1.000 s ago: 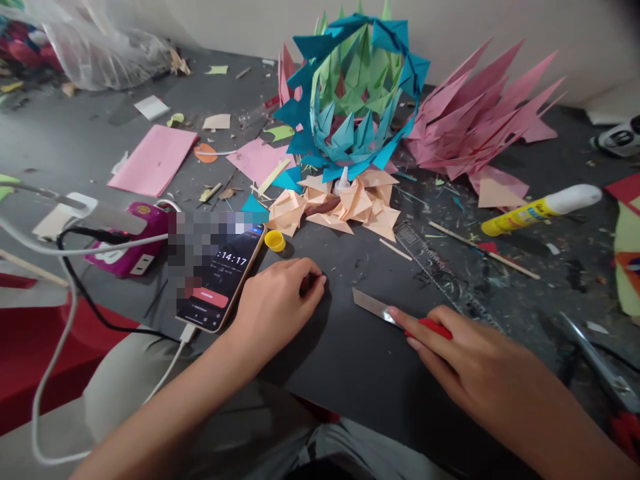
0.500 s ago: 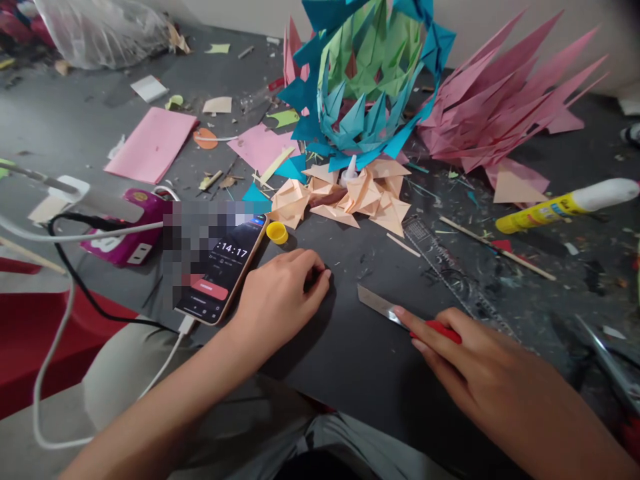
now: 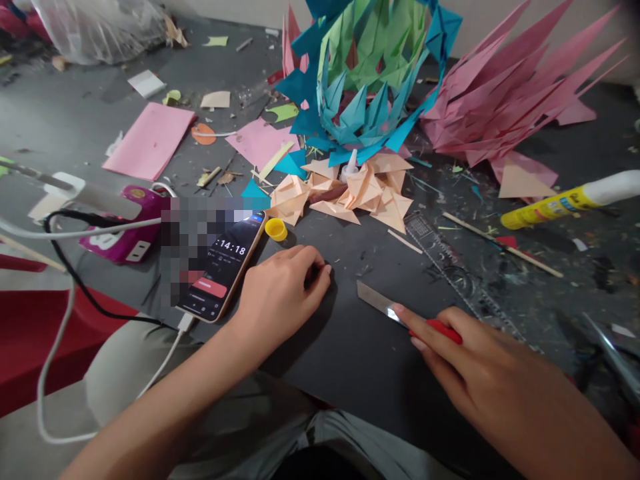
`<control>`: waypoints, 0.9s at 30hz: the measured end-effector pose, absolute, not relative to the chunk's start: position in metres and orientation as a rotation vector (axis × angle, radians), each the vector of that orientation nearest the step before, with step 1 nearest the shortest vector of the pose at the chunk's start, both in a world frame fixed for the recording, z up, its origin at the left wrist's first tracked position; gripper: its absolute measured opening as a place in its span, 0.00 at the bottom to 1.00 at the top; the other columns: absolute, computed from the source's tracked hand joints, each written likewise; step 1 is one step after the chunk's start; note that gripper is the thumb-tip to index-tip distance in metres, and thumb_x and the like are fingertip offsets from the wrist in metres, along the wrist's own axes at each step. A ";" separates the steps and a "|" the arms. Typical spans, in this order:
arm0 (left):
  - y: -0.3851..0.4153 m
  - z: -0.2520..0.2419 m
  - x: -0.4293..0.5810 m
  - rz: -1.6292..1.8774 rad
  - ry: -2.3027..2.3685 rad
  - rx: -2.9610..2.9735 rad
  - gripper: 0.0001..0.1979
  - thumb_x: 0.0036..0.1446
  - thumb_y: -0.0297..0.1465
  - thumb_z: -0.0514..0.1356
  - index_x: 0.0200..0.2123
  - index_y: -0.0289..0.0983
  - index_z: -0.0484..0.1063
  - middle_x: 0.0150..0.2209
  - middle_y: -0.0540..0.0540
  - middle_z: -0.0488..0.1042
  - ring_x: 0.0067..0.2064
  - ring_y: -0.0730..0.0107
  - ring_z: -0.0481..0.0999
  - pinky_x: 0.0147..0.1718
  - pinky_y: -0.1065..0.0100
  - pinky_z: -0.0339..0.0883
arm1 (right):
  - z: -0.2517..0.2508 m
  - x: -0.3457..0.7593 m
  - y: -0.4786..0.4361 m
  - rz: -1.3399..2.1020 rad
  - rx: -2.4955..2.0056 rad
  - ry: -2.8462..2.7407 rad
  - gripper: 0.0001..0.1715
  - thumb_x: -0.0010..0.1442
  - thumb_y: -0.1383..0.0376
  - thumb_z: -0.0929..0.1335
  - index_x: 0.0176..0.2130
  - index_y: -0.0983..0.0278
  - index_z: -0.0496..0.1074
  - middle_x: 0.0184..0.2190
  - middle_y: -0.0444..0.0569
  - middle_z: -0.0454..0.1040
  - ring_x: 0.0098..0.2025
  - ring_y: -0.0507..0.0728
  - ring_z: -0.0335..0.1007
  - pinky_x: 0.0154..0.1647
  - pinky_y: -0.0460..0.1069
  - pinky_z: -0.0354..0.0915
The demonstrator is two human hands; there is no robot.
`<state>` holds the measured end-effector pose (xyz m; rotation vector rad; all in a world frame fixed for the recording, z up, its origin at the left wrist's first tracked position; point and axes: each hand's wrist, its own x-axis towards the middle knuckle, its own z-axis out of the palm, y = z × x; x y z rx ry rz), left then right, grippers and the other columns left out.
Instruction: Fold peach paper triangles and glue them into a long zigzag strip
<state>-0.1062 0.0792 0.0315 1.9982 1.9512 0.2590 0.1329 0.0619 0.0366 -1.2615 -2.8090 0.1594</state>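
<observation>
My right hand (image 3: pixel 483 363) grips a utility knife (image 3: pixel 373 298) by its red handle, the forefinger stretched along the metal blade. The blade points left over the dark tabletop. My left hand (image 3: pixel 283 287) rests on the table left of the blade tip, fingers loosely curled in with nothing visible in them. Just beside that hand lie a phone (image 3: pixel 213 287) with a running timer and a small yellow cap (image 3: pixel 276 230). Several folded peach paper pieces (image 3: pixel 367 193) are heaped beyond the hands, with a white nozzle (image 3: pixel 351 167) sticking up among them.
Blue and green folded-paper work (image 3: pixel 357 110) stands at the back, beside a spiky pink paper one (image 3: pixel 500 100). A yellow glue tube (image 3: pixel 550 207), a thin stick (image 3: pixel 500 243) and a clear ruler (image 3: pixel 450 270) lie right. Left are a purple power adapter (image 3: pixel 125 230), cables and pink paper (image 3: pixel 150 140).
The phone's timer has gone up by one second. The view has shifted slightly; both hands and the utility knife keep nearly the same pose.
</observation>
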 end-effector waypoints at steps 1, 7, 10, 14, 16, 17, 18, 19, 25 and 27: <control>0.079 0.032 -0.106 0.257 1.955 1.998 0.08 0.56 0.35 0.52 0.31 0.39 0.69 0.29 0.51 0.73 0.28 0.72 0.71 0.21 0.73 0.54 | 0.037 0.133 0.062 0.159 -1.262 -2.804 0.22 0.66 0.62 0.53 0.51 0.58 0.68 0.23 0.45 0.66 0.20 0.49 0.64 0.21 0.47 0.57; 0.079 0.031 -0.105 0.252 1.976 2.034 0.08 0.57 0.35 0.52 0.30 0.39 0.68 0.28 0.51 0.73 0.27 0.72 0.70 0.21 0.73 0.53 | 0.040 0.135 0.061 0.159 -1.263 -2.829 0.22 0.66 0.62 0.53 0.53 0.58 0.66 0.24 0.44 0.66 0.20 0.49 0.64 0.22 0.47 0.57; 0.079 0.029 -0.105 0.257 1.980 2.040 0.08 0.57 0.36 0.53 0.30 0.39 0.67 0.27 0.52 0.72 0.27 0.73 0.70 0.21 0.73 0.52 | 0.039 0.135 0.062 0.154 -1.248 -2.834 0.22 0.66 0.62 0.53 0.53 0.58 0.66 0.24 0.45 0.66 0.20 0.49 0.63 0.22 0.47 0.57; 0.080 0.028 -0.104 0.255 1.983 2.042 0.08 0.57 0.36 0.52 0.30 0.39 0.68 0.27 0.52 0.72 0.27 0.73 0.70 0.21 0.73 0.52 | 0.036 0.135 0.063 0.145 -1.272 -2.838 0.22 0.66 0.62 0.53 0.54 0.58 0.65 0.24 0.44 0.65 0.20 0.50 0.63 0.22 0.47 0.57; 0.080 0.029 -0.104 0.247 1.988 2.039 0.09 0.57 0.36 0.52 0.30 0.39 0.68 0.27 0.51 0.72 0.27 0.73 0.70 0.21 0.73 0.53 | 0.035 0.135 0.063 0.162 -1.277 -2.842 0.22 0.66 0.62 0.54 0.54 0.57 0.65 0.24 0.44 0.65 0.21 0.50 0.63 0.23 0.47 0.58; 0.079 0.029 -0.104 0.245 1.989 2.037 0.09 0.57 0.36 0.52 0.30 0.39 0.68 0.28 0.51 0.72 0.27 0.73 0.70 0.21 0.73 0.53 | 0.035 0.135 0.064 0.174 -1.276 -2.847 0.22 0.66 0.62 0.54 0.54 0.57 0.65 0.24 0.44 0.66 0.21 0.50 0.64 0.23 0.47 0.58; 0.079 0.029 -0.104 0.245 1.989 2.036 0.09 0.57 0.36 0.52 0.31 0.38 0.68 0.28 0.51 0.72 0.27 0.73 0.70 0.21 0.73 0.53 | 0.034 0.135 0.064 0.183 -1.277 -2.850 0.22 0.65 0.62 0.54 0.55 0.57 0.65 0.24 0.45 0.66 0.21 0.50 0.64 0.23 0.47 0.58; 0.079 0.030 -0.104 0.248 1.987 2.037 0.09 0.57 0.36 0.52 0.31 0.38 0.68 0.28 0.51 0.72 0.27 0.73 0.70 0.21 0.73 0.53 | 0.035 0.134 0.064 0.187 -1.279 -2.850 0.22 0.65 0.63 0.54 0.55 0.57 0.64 0.24 0.45 0.66 0.21 0.50 0.64 0.23 0.47 0.58; 0.079 0.030 -0.104 0.248 1.984 2.045 0.09 0.57 0.36 0.52 0.30 0.38 0.68 0.28 0.51 0.73 0.27 0.73 0.70 0.21 0.73 0.53 | 0.037 0.132 0.064 0.184 -1.265 -2.821 0.22 0.65 0.63 0.54 0.52 0.58 0.67 0.23 0.45 0.65 0.21 0.50 0.64 0.21 0.47 0.57; 0.080 0.030 -0.104 0.243 1.984 2.048 0.09 0.57 0.36 0.52 0.30 0.38 0.68 0.28 0.50 0.73 0.27 0.73 0.70 0.21 0.73 0.53 | 0.037 0.132 0.063 0.187 -1.268 -2.817 0.22 0.65 0.63 0.54 0.52 0.58 0.67 0.23 0.45 0.66 0.21 0.50 0.64 0.21 0.47 0.57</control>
